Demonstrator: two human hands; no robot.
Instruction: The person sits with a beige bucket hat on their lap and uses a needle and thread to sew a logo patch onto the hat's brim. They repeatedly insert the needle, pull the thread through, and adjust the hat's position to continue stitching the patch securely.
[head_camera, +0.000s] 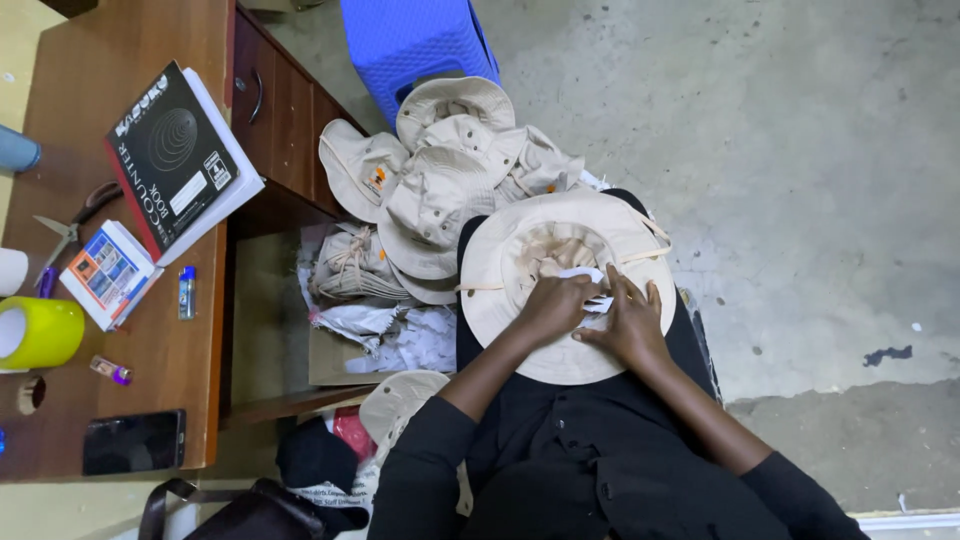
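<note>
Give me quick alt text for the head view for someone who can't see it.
A seated person in black presses the left hand and right hand on white paper in the crown of an upturned beige cloth sun hat on their lap. More beige hats are piled ahead by a blue plastic stool; a wooden desk stands to the left.

My one camera sat on my head and looked steeply down, close over my lap (560, 450). The wooden desk (170, 360) lay at its left edge and the concrete floor (800, 150) beyond my knees.
</note>
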